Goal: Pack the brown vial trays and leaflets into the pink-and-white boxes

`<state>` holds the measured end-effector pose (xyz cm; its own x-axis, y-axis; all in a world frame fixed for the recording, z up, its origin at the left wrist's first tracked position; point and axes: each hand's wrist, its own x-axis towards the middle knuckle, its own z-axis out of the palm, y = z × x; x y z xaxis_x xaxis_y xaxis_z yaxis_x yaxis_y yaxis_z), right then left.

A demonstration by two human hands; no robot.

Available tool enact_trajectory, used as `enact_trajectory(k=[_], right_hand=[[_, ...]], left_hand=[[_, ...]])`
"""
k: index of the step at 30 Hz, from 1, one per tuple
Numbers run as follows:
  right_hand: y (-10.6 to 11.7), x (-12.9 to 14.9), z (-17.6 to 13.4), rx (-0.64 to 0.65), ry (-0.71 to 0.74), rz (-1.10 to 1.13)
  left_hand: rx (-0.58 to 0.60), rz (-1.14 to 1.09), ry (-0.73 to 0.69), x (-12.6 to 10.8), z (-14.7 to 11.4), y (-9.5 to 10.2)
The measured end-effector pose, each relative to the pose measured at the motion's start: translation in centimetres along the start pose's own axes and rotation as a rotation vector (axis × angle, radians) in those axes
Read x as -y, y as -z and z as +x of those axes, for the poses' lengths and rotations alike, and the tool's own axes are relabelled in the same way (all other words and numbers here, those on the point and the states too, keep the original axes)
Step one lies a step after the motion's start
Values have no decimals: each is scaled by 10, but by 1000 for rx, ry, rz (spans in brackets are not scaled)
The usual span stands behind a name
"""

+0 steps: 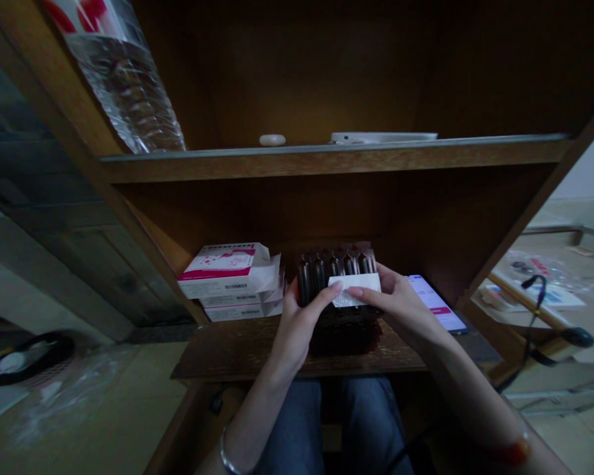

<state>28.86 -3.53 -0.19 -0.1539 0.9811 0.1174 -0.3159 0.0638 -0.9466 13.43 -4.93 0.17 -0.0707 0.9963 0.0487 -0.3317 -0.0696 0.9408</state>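
Note:
In the lower shelf opening, both hands hold up a clear plastic tray of dark vials [334, 265], several standing side by side. My left hand [301, 320] grips its left side, and the thumb reaches across the front. On the other side my right hand [400, 303] closes round the edge. Both thumbs press on a small white folded paper [356, 289] with fine print, lying against the front of the vials. The fingers behind the tray are hidden. Left of my hands lie stacked pink-and-white boxes [225, 267], the top one with its end flap open.
A lit phone [435, 303] lies right of my right arm. On the shelf above [327, 161] stand a water bottle [129, 92], a small white case [272, 140] and a flat white device [383, 137]. At left is a dark-rimmed bin [30, 356]; a black cable [529, 330] hangs at right.

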Motion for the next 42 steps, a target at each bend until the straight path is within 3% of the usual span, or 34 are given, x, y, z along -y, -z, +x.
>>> enact_trajectory(k=[10,14,16,19,22,24,26,28,33,37,42], right_hand=[[-8,3,-4,-165,-10,-71],[-5,0,-4,-168,-31,-9],[-3,0,-3,-171,-53,45],[-2,0,-3,-171,-105,136],[1,1,-3,-133,-147,212],[4,2,-2,-125,-156,220],[8,3,-1,-149,-140,214],[12,5,0,-175,-125,207],[17,9,1,-179,-96,185],[16,11,1,-195,-79,135],[16,11,5,-264,-10,125]], left_hand=[[-2,36,-34,7,-2,-4],[20,90,-94,3,-3,-6],[68,152,-114,-4,-3,-5],[251,340,-176,-25,3,2],[449,650,-271,-57,21,21],[515,960,-365,-79,39,39],[496,1312,-394,-98,61,62],[483,1522,-360,-110,84,85],[434,1622,-206,-115,119,122],[446,1691,-257,-106,116,118],[431,1833,-534,-91,85,85]])
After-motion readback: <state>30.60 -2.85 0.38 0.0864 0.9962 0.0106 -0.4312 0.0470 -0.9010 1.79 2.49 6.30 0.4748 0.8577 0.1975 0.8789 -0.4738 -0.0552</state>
